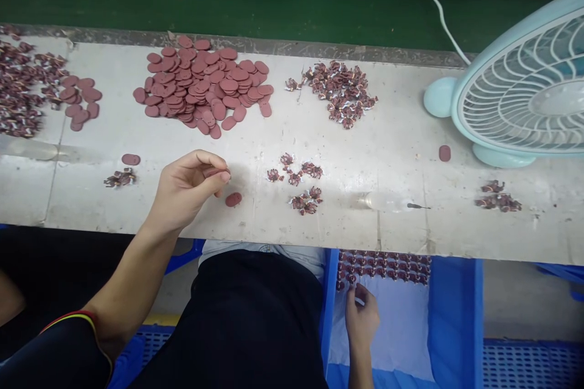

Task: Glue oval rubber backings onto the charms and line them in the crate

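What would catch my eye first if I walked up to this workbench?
Probably the big heap of reddish-brown oval discs at the back of the bench, and the pale blue fan at the right edge. Nearer, the left hand pinches one oval disc above the bench.

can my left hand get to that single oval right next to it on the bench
Probably yes. The left hand is over the bench, already pinching one piece, and the oval lies just beside its fingertips with nothing between them.

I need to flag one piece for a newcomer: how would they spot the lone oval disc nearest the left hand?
Start at the big pile of reddish oval discs on the white bench. Come toward the left hand. The single disc lies flat just right of its fingertips, alone, plain, unlike the decorated pieces.
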### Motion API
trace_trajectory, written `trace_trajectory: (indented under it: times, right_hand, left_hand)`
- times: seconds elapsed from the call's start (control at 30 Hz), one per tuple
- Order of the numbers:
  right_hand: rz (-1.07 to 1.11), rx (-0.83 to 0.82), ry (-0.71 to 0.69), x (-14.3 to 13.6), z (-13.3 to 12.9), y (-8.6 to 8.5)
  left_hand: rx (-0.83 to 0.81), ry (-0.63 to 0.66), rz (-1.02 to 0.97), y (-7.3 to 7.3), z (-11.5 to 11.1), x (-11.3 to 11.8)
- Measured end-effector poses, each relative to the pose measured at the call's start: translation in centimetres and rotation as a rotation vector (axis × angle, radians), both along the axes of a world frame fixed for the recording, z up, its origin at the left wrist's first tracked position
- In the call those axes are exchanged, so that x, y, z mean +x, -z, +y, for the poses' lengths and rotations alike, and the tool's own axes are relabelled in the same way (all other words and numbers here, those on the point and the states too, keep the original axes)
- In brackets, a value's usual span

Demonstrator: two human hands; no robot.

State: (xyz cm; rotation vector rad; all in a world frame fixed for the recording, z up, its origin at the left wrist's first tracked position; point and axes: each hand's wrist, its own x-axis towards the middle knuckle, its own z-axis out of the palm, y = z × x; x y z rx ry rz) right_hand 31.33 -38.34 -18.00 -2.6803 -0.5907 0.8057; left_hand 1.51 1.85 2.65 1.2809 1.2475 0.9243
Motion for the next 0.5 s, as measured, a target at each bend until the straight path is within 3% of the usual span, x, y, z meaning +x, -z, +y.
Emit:
trace_trajectory:
  times: [0.2, 0.5]
  right_hand:
    - [0.104, -0.072, -0.119, -0.9, 1.1, -0.6]
    - [0.121, -0.172, -0.132, -1.4, 3.1, -0.5]
  left_hand:
    - [-0.01, 0.008, 0.013, -0.1, 0.0, 0.3]
    - [0.0, 0.023, 0.02, -0.1, 0.2, 0.2]
